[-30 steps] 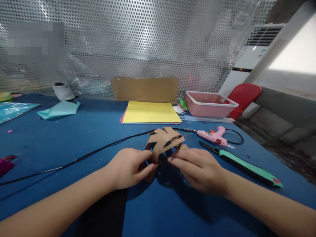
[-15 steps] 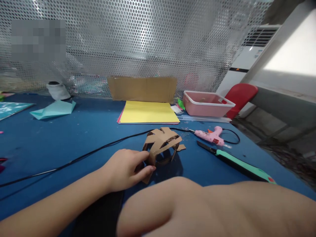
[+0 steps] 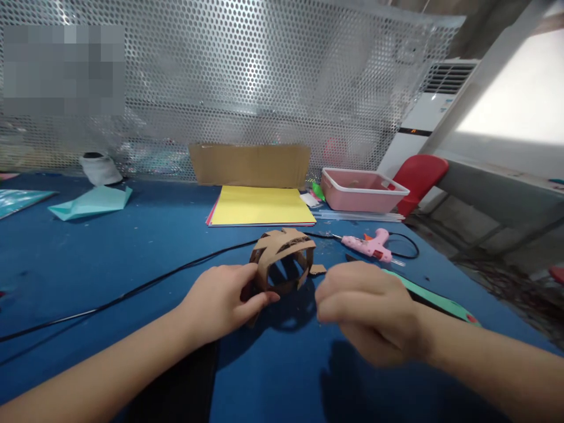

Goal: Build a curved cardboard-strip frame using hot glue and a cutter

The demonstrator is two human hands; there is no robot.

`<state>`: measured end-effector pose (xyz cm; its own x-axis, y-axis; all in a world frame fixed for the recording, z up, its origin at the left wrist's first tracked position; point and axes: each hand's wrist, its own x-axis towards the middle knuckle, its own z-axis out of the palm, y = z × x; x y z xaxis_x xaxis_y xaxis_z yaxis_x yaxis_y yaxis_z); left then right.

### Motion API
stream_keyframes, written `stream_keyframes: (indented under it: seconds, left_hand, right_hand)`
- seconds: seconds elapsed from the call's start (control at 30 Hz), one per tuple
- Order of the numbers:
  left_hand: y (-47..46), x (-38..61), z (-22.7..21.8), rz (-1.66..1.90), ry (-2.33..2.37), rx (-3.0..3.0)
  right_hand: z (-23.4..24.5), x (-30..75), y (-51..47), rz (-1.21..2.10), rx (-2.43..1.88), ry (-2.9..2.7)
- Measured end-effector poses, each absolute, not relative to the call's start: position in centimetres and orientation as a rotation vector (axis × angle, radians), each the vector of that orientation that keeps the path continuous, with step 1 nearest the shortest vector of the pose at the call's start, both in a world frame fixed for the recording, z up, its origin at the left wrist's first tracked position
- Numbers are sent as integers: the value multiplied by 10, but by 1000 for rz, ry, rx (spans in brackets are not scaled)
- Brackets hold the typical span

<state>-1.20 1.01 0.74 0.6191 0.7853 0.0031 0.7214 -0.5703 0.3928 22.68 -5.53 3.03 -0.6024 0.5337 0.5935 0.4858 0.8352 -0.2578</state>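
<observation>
My left hand point(image 3: 227, 302) pinches the left side of a round openwork shape of brown cardboard strips point(image 3: 275, 249), thumb low in front and fingers behind. The shape rests on the blue table, its round opening facing right. To its right, my right hand point(image 3: 368, 308) hovers above the table, apart from it, with fingers curled closed; whether anything is inside them is hidden. Behind that hand lies a green and black utility knife point(image 3: 440, 298), partly covered by it. A small cardboard scrap point(image 3: 317, 269) lies just right of the shape.
Farther back are a pink glue gun point(image 3: 370, 244) and a black cable point(image 3: 171, 270) running left. Yellow paper point(image 3: 262, 205) tops a stack before an upright cardboard piece point(image 3: 249, 164). A pink basket point(image 3: 363, 194), clear sticks point(image 3: 359, 216) and folded light-blue paper point(image 3: 90, 202) are also there.
My right hand has moved from the near right foreground forward, beside the cardboard shape. The shape has turned, so its round opening shows more. My left hand stays on it.
</observation>
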Motion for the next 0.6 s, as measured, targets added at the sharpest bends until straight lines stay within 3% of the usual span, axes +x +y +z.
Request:
stream_keyframes:
  seconds: [0.3,0.6]
  left_hand:
    - [24,-21,8,218,1205,2564]
    - [24,-26,3,383,1248,2728]
  right_hand:
    - [-31,234,-22,-56,-953,-2326]
    - [-33,218,-20,-479,-987,-2356]
